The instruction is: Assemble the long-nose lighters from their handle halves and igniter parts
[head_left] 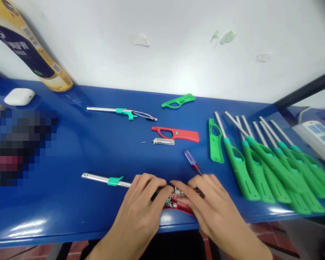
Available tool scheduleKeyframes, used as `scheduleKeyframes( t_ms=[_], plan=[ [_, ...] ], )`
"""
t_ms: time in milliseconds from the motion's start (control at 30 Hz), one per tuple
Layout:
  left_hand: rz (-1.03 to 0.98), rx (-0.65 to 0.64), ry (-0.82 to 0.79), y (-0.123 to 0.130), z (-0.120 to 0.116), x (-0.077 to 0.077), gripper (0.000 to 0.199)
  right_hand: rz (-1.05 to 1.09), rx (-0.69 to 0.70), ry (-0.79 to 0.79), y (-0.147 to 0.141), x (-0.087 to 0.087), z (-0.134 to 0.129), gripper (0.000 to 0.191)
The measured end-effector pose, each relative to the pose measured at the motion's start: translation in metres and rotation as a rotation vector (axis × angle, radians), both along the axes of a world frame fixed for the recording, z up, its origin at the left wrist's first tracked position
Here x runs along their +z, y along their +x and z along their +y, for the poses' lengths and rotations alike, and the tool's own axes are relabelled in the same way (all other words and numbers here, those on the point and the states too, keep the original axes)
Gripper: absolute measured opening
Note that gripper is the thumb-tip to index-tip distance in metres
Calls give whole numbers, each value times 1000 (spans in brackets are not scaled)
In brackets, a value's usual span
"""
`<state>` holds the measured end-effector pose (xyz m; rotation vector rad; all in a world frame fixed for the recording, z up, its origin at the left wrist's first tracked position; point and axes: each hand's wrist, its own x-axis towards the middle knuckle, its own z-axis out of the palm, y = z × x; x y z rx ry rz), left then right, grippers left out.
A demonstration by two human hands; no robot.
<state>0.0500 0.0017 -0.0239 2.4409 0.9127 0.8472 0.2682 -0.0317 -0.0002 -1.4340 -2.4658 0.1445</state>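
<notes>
Close to the table's front edge, my left hand (pixel 144 204) and my right hand (pixel 215 204) are closed around a partly opened gas lighter. Its red handle shell (pixel 182 207) shows between my fingers, with white wires and small parts inside. My left fingers press on the shell, hiding some of it. My right thumb and fingertips are at the inner parts, partly covering them. The lighter's metal tube (pixel 97 178) reaches out to the left past my left hand and carries a teal collar (pixel 115 181). Just beyond my right fingers lies a small screwdriver (pixel 190 159) with a clear handle.
Behind my hands lie a red handle half (pixel 188 135), a clear fuel tank (pixel 164 141), a screw (pixel 143 142), a nozzle with wires (pixel 105 109) and green shell halves (pixel 216 144). Several green lighters (pixel 276 162) are piled right. A yellow can (pixel 54 77) stands far left.
</notes>
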Motion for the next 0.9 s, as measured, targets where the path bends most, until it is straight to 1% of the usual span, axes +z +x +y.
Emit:
scheduleKeyframes(
  t_ms=[67, 167, 233, 267, 367, 433, 567, 800, 900],
  plan=[
    [12, 20, -18, 1, 0, 1, 35, 34, -12, -16, 2, 0, 0, 42],
    [3, 50, -42, 3, 2, 3, 26, 65, -11, -33, 5, 2, 1, 47],
    [-22, 66, -63, 6, 3, 3, 20, 90, -7, -43, 5, 3, 1, 44],
    [-30, 71, -77, 6, 3, 3, 19, 111, -11, -56, 5, 3, 1, 39],
    [-30, 60, -101, 7, 2, 2, 22, 189, -47, -112, 3, 1, 1, 21],
    [-24, 42, -95, 7, 1, 0, 27, 222, -62, -126, 1, -1, 1, 17],
    [-18, 19, -80, 4, -1, -2, 35, 235, -57, -117, 0, -5, 0, 21],
    [14, -10, -43, 2, -5, -4, 26, 183, -68, -122, -2, -6, -2, 18],
    [-14, 10, -51, 2, -4, -2, 31, 221, -66, -153, 0, -4, 0, 20]
  ],
)
